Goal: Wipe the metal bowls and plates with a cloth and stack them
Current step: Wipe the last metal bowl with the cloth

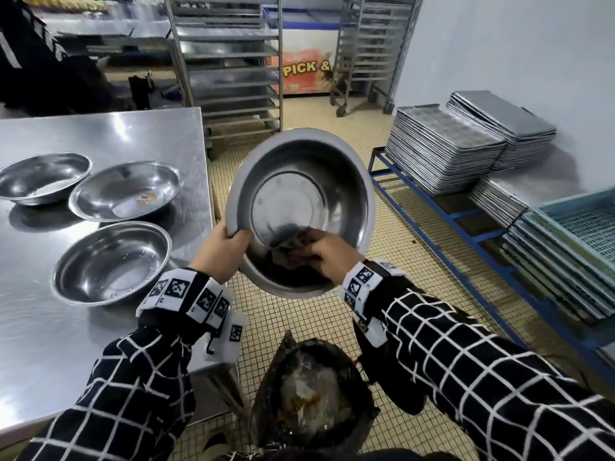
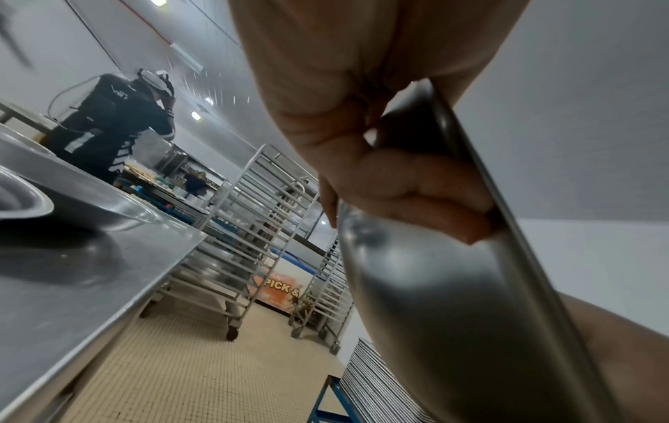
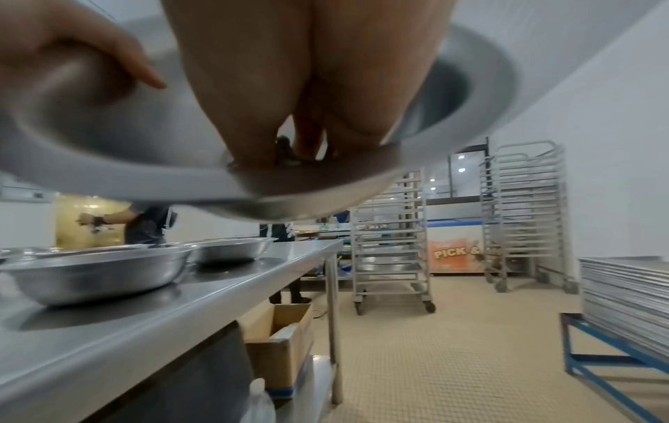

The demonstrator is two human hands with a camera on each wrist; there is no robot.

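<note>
A large metal bowl (image 1: 301,194) is held tilted in the air over the floor, its inside facing me. My left hand (image 1: 223,248) grips its left rim, thumb inside; the left wrist view shows those fingers (image 2: 416,197) curled under the bowl's rim (image 2: 506,229). My right hand (image 1: 327,256) presses a dark crumpled cloth (image 1: 293,246) against the lower inside wall of the bowl. In the right wrist view the hand (image 3: 308,100) fills the top, over the bowl (image 3: 181,171). Three more metal bowls (image 1: 113,262) (image 1: 126,191) (image 1: 43,178) sit apart on the steel table (image 1: 50,344).
A bin lined with a black bag (image 1: 312,394) stands on the floor below the bowl. Stacked baking trays (image 1: 446,151) and blue crates (image 1: 572,247) rest on a blue frame at the right. Wheeled tray racks (image 1: 233,61) stand behind. Another person (image 2: 108,128) works at the far left.
</note>
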